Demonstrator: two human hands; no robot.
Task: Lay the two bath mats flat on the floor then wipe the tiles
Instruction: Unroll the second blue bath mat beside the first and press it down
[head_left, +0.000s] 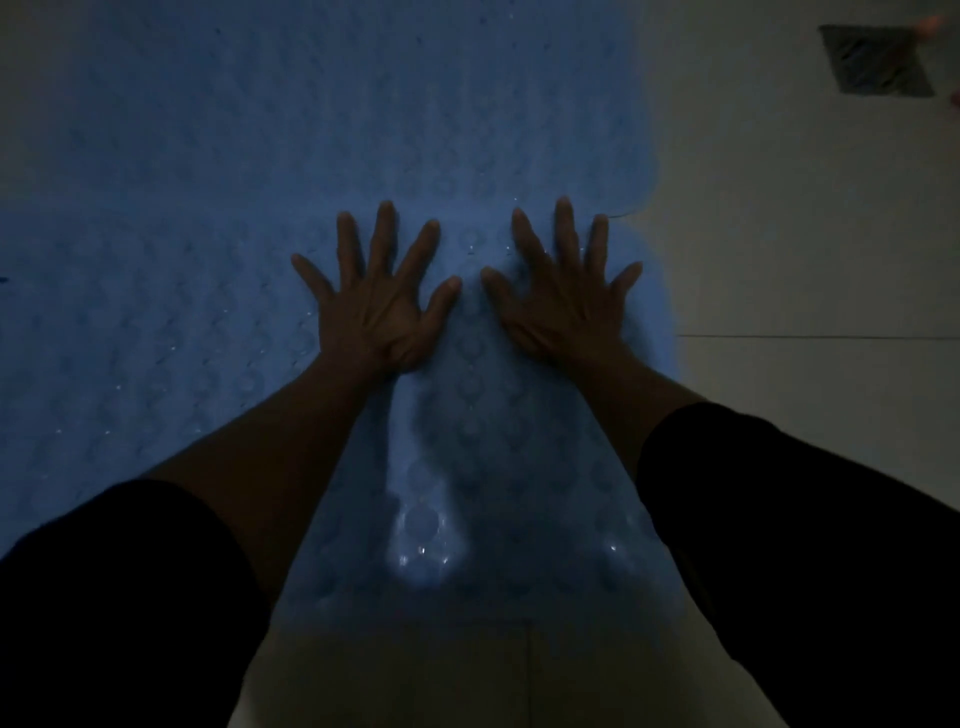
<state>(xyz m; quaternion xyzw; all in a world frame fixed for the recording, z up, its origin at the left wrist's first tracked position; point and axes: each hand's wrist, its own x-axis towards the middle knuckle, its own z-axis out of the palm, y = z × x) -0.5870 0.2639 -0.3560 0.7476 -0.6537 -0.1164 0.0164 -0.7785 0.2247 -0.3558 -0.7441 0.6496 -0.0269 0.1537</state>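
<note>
The blue bath mat (467, 467) looks rubbery, bumpy and glossy-wet; the floor tiles (805, 234) smooth, matt.

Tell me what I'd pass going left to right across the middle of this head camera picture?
Blue bath mat → left hand, flat with fingers spread → right hand, also flat on the mat → pale floor tiles, with a dark square floor drain farther off at the upper right.

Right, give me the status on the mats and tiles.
Done: the far mat looks laid flat. In hand: left hand and right hand, fingers spread, press the near mat down. Left: wiping the tiles; no cloth in view.
</note>
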